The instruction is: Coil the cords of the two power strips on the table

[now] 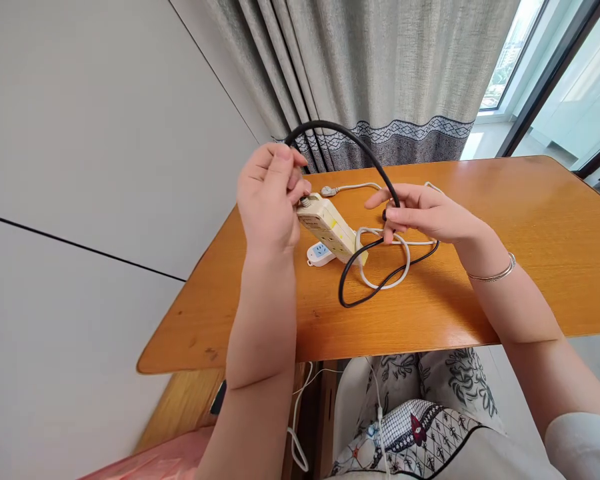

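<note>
In the head view, my left hand (270, 197) is closed on a black power cable beside the end of a cream-coloured power strip (333, 227). The strip hangs tilted below those fingers, its sockets facing towards me. From there the black cable (353, 137) arcs up and across to my right hand (423, 212), whose thumb and fingers are closed around it. More of this cable loops down onto the table. Behind the strip lies a smaller white power strip (321, 253) with a blue socket face, partly hidden. A white cable (407, 263) coils under the black one.
A white plug (329, 191) lies on the wooden table (220, 313) near its far edge. Grey curtains (380, 67) hang behind the table, and a pale panel (105, 133) stands at left. Below the near edge are a white cord (296, 427) and a chair.
</note>
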Demonstrator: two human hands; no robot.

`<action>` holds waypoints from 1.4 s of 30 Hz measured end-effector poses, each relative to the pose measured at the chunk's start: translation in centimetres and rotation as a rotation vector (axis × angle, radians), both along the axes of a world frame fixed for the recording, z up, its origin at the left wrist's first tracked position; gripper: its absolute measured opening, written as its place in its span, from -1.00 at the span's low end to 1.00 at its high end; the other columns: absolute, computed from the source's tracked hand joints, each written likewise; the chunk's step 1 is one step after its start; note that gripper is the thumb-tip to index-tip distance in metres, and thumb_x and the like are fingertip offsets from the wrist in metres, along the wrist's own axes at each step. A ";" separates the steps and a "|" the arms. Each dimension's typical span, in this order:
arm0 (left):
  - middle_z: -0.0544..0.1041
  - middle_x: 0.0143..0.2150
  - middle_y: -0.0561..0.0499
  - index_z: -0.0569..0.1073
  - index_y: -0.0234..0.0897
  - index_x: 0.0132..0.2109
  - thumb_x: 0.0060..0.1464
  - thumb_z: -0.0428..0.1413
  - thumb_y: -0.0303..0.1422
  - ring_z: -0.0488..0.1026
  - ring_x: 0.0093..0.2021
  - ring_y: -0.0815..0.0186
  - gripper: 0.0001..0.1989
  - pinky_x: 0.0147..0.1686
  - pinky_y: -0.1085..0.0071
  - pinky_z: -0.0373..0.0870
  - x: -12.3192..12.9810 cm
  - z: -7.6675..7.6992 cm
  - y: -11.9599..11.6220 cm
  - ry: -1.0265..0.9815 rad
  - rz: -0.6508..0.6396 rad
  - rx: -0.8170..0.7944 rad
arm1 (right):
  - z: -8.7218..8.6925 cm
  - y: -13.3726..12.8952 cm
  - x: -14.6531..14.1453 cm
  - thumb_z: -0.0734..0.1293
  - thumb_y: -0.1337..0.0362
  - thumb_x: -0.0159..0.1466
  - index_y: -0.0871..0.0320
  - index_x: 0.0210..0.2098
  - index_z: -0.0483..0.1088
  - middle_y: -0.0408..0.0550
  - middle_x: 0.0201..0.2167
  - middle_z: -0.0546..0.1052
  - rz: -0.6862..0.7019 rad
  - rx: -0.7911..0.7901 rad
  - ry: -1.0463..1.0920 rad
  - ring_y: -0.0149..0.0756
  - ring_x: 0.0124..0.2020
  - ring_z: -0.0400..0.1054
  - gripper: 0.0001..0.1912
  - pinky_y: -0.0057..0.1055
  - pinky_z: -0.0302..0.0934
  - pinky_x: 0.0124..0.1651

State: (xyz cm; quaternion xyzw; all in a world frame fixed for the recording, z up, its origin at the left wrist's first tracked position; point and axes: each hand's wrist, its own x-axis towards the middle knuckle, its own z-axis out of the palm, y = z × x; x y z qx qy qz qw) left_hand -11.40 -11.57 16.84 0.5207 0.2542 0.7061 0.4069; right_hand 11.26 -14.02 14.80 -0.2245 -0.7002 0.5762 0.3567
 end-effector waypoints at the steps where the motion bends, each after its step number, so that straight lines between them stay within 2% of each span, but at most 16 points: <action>1: 0.20 -0.59 0.16 0.37 -0.23 -0.45 0.32 0.11 -0.41 -0.05 -0.65 0.52 -0.69 -0.51 0.47 0.18 -0.4 0.1 0.1 -0.018 0.004 -0.008 | 0.1 0.2 0.5 0.46 0.04 0.27 0.20 -0.01 0.42 -0.25 -0.50 0.40 -0.046 -0.003 0.005 -0.44 -0.40 0.45 -0.56 -0.48 0.31 -0.29; 5: 0.21 -0.60 0.17 0.40 -0.22 -0.44 0.32 0.06 -0.46 -0.06 -0.65 0.50 -0.69 -0.45 0.43 0.23 -1.1 0.5 0.0 -0.077 0.028 -0.024 | 0.6 1.1 2.6 0.50 0.14 0.24 0.18 -0.16 0.41 -0.28 -0.54 0.36 -0.230 -0.034 0.006 -0.47 -0.46 0.40 -0.69 -0.50 0.32 -0.33; 8: 0.20 -0.60 0.16 0.43 -0.22 -0.46 0.34 0.02 -0.45 -0.04 -0.65 0.48 -0.65 -0.45 0.42 0.25 -0.9 0.5 -0.1 -0.149 0.038 -0.058 | 0.9 1.1 3.2 0.50 0.22 0.22 0.19 -0.19 0.42 -0.22 -0.49 0.45 -0.185 -0.072 -0.076 -0.45 -0.44 0.43 -0.73 -0.49 0.36 -0.32; 12: 0.14 -0.63 0.15 0.44 -0.18 -0.45 0.37 -0.02 -0.36 0.02 -0.66 0.44 -0.63 -0.46 0.45 0.33 -0.1 0.6 -0.3 -0.159 -0.019 -0.182 | 0.8 0.7 2.1 0.46 0.27 0.27 0.18 -0.22 0.43 -0.18 -0.47 0.49 -0.062 -0.118 -0.168 -0.43 -0.39 0.46 -0.84 -0.47 0.40 -0.27; 14: 0.17 -0.62 0.15 0.42 -0.17 -0.43 0.38 -0.03 -0.33 0.07 -0.66 0.44 -0.64 -0.46 0.47 0.36 0.4 0.7 -0.7 -0.107 -0.083 -0.235 | 0.4 0.7 1.1 0.40 0.24 0.33 0.16 -0.23 0.41 -0.24 -0.54 0.41 -0.117 -0.131 -0.131 -0.44 -0.43 0.44 -0.87 -0.48 0.39 -0.30; 18: 0.27 -0.58 0.15 0.41 -0.21 -0.42 0.36 0.02 -0.30 0.17 -0.65 0.48 -0.66 -0.42 0.47 0.39 1.2 0.8 -2.0 0.012 -0.216 -0.225 | -0.9 1.1 -0.5 0.36 0.19 0.38 0.12 -0.18 0.37 -0.34 -0.60 0.26 -0.337 -0.148 0.041 -0.50 -0.57 0.34 -0.86 -0.50 0.38 -0.38; 21: 0.38 -0.51 0.13 0.44 -0.18 -0.37 0.30 0.12 -0.22 0.26 -0.60 0.45 -0.74 -0.38 0.42 0.38 1.0 0.6 -1.9 0.076 -0.214 -0.211 | -1.4 1.3 -1.1 0.40 0.26 0.34 0.12 -0.15 0.37 -0.34 -0.58 0.31 -0.344 -0.192 0.049 -0.52 -0.58 0.32 -0.85 -0.52 0.38 -0.40; 24: 0.43 -0.45 0.13 0.47 -0.16 -0.34 0.36 0.03 -0.29 0.25 -0.58 0.48 -0.73 -0.35 0.45 0.37 -0.1 0.2 -0.6 -0.073 -0.219 -0.210 | -1.5 1.1 -1.4 0.44 0.33 0.26 0.16 -0.22 0.39 -0.28 -0.55 0.40 -0.250 -0.236 0.035 -0.49 -0.49 0.41 -0.84 -0.56 0.39 -0.38; 27: 0.47 -0.45 0.16 0.47 -0.16 -0.33 0.40 -0.08 -0.39 0.20 -0.60 0.50 -0.66 -0.32 0.48 0.36 -1.6 0.0 1.1 -0.251 -0.210 -0.218 | -1.4 0.9 -1.6 0.47 0.30 0.22 0.18 -0.31 0.39 -0.22 -0.51 0.46 -0.088 -0.314 0.069 -0.42 -0.38 0.51 -0.83 -0.57 0.41 -0.32; 31: 0.51 -0.46 0.20 0.43 -0.12 -0.33 0.41 -0.12 -0.42 0.21 -0.59 0.46 -0.65 -0.30 0.49 0.37 -3.0 -0.2 2.4 -0.343 -0.087 -0.220 | -1.8 0.9 -1.9 0.52 0.23 0.19 0.18 -0.31 0.39 -0.24 -0.51 0.45 0.140 -0.429 0.165 -0.41 -0.36 0.55 -0.75 -0.57 0.43 -0.30; 35: 0.56 -0.40 0.21 0.38 -0.13 -0.33 0.44 -0.12 -0.37 0.27 -0.57 0.46 -0.66 -0.29 0.52 0.39 -2.7 0.2 2.0 -0.333 0.029 -0.229 | -2.7 0.3 -2.9 0.56 0.15 0.16 0.18 -0.24 0.38 -0.20 -0.46 0.50 0.374 -0.519 0.161 -0.36 -0.34 0.58 -0.64 -0.45 0.47 -0.19; 38: 0.58 -0.35 0.21 0.36 -0.15 -0.33 0.45 -0.13 -0.35 0.31 -0.53 0.48 -0.66 -0.28 0.54 0.41 -2.1 0.9 1.0 -0.439 0.118 -0.248 | -3.1 -1.0 -4.3 0.54 0.07 0.19 0.15 -0.29 0.31 -0.13 -0.45 0.56 0.536 -0.555 0.155 -0.32 -0.35 0.57 -0.60 -0.37 0.46 -0.15; 40: 0.60 -0.32 0.23 0.37 -0.16 -0.33 0.45 -0.11 -0.36 0.33 -0.51 0.50 -0.67 -0.28 0.55 0.42 -2.0 1.4 0.5 -0.491 0.165 -0.243 | -2.9 -2.3 -5.2 0.52 0.04 0.22 0.12 -0.32 0.24 -0.14 -0.47 0.56 0.599 -0.562 0.185 -0.36 -0.40 0.54 -0.58 -0.39 0.43 -0.18; 42: 0.60 -0.31 0.25 0.38 -0.16 -0.31 0.44 -0.10 -0.38 0.33 -0.52 0.52 -0.69 -0.29 0.56 0.42 -2.5 1.6 0.4 -0.502 0.155 -0.211 | -2.3 -3.7 -5.6 0.48 -0.01 0.24 0.10 -0.32 0.21 -0.18 -0.50 0.52 0.637 -0.535 0.205 -0.40 -0.47 0.48 -0.57 -0.45 0.38 -0.30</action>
